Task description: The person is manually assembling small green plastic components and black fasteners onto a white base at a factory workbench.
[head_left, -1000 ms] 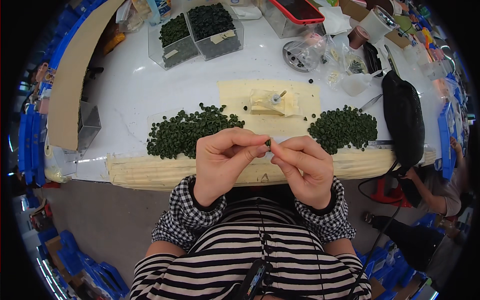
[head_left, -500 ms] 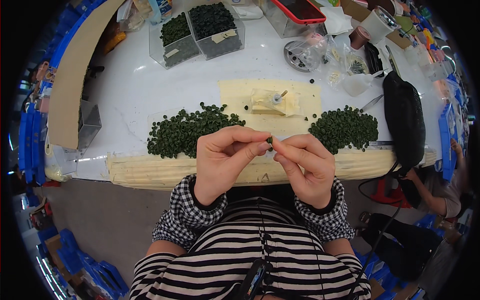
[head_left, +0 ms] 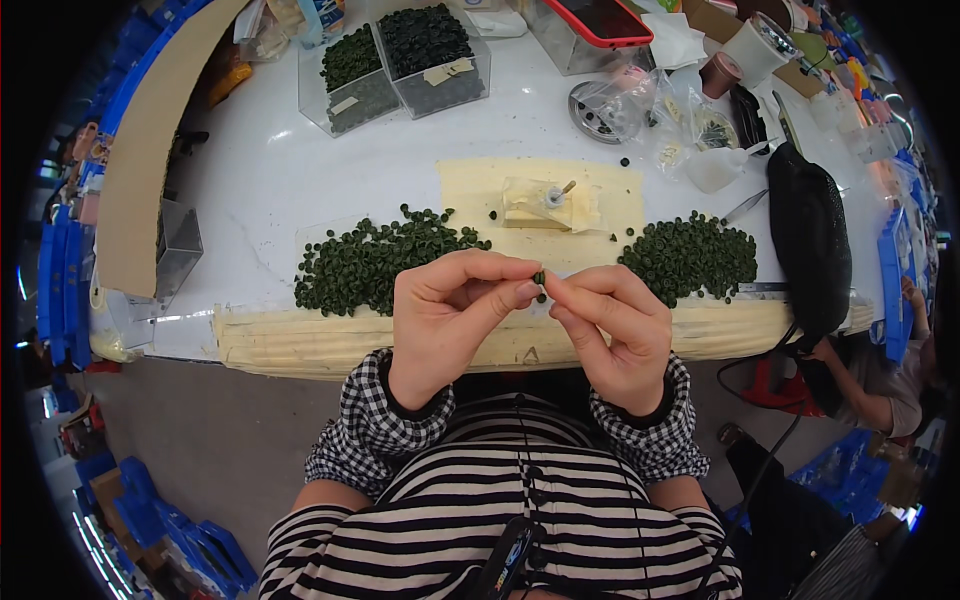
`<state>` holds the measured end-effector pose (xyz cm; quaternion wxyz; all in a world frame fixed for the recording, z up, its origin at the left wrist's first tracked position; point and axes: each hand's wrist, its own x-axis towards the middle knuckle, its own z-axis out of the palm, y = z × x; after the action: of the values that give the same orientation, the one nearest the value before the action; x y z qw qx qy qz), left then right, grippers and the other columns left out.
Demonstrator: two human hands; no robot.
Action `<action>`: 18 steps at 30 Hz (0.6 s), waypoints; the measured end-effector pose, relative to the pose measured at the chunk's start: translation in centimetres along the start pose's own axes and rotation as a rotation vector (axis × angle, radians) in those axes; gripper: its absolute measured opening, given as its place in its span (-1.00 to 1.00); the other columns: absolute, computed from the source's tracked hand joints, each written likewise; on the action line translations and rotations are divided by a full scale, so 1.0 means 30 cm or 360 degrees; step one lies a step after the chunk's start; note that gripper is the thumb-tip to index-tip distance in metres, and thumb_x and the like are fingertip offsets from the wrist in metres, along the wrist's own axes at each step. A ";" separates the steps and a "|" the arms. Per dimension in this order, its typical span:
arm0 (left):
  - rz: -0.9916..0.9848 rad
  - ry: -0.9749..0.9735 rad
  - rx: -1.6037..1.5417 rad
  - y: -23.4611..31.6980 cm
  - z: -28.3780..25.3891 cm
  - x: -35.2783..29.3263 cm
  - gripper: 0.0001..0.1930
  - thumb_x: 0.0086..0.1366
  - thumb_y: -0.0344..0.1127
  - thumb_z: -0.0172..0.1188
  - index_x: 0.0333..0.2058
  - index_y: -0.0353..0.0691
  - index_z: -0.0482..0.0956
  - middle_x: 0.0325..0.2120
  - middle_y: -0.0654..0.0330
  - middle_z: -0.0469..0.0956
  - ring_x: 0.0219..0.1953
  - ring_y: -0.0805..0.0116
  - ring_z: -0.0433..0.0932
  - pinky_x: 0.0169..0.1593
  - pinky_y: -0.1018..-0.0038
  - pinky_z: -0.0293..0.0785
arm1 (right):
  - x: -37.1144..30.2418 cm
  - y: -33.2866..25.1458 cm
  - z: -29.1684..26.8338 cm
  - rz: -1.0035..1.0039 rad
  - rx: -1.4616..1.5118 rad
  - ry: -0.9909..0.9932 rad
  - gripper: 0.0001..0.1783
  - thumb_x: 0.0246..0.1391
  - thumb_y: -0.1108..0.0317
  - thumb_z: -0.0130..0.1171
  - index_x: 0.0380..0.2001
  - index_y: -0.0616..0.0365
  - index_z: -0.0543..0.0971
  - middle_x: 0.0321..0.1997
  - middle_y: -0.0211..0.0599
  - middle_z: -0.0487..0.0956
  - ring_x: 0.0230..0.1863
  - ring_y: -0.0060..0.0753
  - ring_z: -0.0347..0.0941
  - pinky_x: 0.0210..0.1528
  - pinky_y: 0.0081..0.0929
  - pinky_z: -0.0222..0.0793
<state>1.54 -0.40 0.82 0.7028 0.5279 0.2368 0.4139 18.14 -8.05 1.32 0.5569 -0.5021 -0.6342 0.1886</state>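
A small dark green cap-like piece is pinched between the fingertips of both hands, over the table's front edge. My left hand grips it with thumb and forefinger. From the other side, my right hand meets it with its forefinger, and the thumb sits just below. Fingers hide most of the piece. Left of the hands lies a heap of similar green pieces; a second green heap lies to the right. Beyond the hands stands a tape-wrapped block with a short peg and a whitish nozzle-like part on top.
Two clear bins of green and black pieces stand at the back. A red-rimmed phone rests on a clear box. Plastic bags, a white squeeze bottle and a black mesh object fill the right. Cardboard stands along the left.
Both hands keep almost the same pose; the right one has shifted very slightly to the right. At the lower right, another person's legs have changed position.
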 end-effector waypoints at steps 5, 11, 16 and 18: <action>-0.0006 0.0049 0.0042 0.001 0.005 -0.002 -0.80 0.20 -0.63 0.24 -0.18 -0.41 0.62 -0.29 0.10 0.64 -0.22 0.46 0.61 -0.14 0.62 0.54 | 0.002 0.000 -0.005 -0.0020 -0.0035 0.0001 -0.65 -0.04 0.65 0.28 -0.12 0.22 0.66 -0.32 -0.28 0.57 -0.40 -0.50 0.49 -0.43 -0.64 0.40; 0.0027 -0.0006 0.0124 -0.001 -0.002 0.002 -0.80 0.18 -0.64 0.25 -0.19 -0.40 0.63 -0.27 0.10 0.63 -0.21 0.44 0.61 -0.13 0.61 0.54 | 0.001 0.007 -0.004 -0.0058 -0.0072 0.0027 -0.63 -0.06 0.65 0.29 -0.12 0.21 0.66 -0.34 -0.29 0.57 -0.42 -0.49 0.47 -0.43 -0.62 0.39; 0.0044 0.0029 0.0138 0.000 0.008 0.000 -0.80 0.17 -0.65 0.24 -0.20 -0.40 0.64 -0.26 0.08 0.63 -0.22 0.43 0.61 -0.14 0.59 0.54 | 0.001 0.004 -0.003 -0.0070 -0.0093 0.0046 -0.63 -0.07 0.66 0.29 -0.11 0.20 0.66 -0.34 -0.29 0.57 -0.42 -0.48 0.47 -0.43 -0.62 0.39; 0.0042 0.0019 0.0128 0.002 0.005 0.001 -0.80 0.17 -0.66 0.24 -0.21 -0.40 0.64 -0.26 0.08 0.63 -0.22 0.42 0.61 -0.14 0.58 0.55 | -0.001 0.006 -0.002 -0.0071 -0.0082 0.0041 -0.62 -0.07 0.66 0.29 -0.11 0.20 0.66 -0.34 -0.30 0.57 -0.42 -0.48 0.47 -0.43 -0.62 0.39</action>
<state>1.65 -0.46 0.92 0.6740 0.5564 0.2505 0.4163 18.28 -8.01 1.18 0.5560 -0.5044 -0.6427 0.1531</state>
